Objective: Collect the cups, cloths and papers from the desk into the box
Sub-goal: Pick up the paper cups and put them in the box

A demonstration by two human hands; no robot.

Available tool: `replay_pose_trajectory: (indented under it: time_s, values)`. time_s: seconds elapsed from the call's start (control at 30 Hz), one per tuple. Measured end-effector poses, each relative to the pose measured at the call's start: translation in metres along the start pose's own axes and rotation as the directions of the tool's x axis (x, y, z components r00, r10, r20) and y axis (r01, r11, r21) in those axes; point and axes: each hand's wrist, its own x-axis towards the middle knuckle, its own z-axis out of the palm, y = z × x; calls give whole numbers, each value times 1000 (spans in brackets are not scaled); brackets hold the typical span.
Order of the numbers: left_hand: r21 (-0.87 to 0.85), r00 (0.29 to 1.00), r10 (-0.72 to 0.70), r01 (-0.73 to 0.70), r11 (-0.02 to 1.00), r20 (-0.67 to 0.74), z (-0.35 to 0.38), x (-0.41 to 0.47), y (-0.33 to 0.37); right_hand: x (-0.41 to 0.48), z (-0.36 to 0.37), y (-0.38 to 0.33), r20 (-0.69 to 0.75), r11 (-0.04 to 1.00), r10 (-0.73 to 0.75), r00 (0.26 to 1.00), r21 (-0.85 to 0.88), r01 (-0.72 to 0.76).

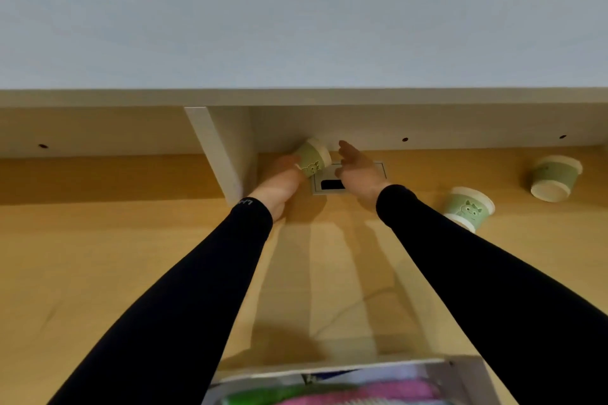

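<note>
My left hand grips a green paper cup with a cartoon print, tilted, at the back of the wooden desk under a white shelf. Just right of that cup, my right hand hovers with fingers apart and holds nothing. A second green cup lies on its side to the right. A third green cup lies tipped further right near the back wall. The box sits at the bottom edge of the view with pink, green and white cloths inside it.
A white shelf overhangs the back of the desk, held by a white upright panel left of my hands. A metal cable port is set in the desk under my right hand. A thin white cable runs across the desk.
</note>
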Motion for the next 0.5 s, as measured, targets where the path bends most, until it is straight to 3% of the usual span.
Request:
replay_pose_trajectory:
  time_s: [0.3, 0.5]
  values:
    - [-36, 984, 172, -173, 984, -36, -8, -22, 2, -18, -3, -1, -78, 999, 24, 997, 50, -20]
    - [-59, 954, 295, -299, 953, -60, -31, -103, 6, -107, -15, -23, -19, 982, -124, 992, 142, 126]
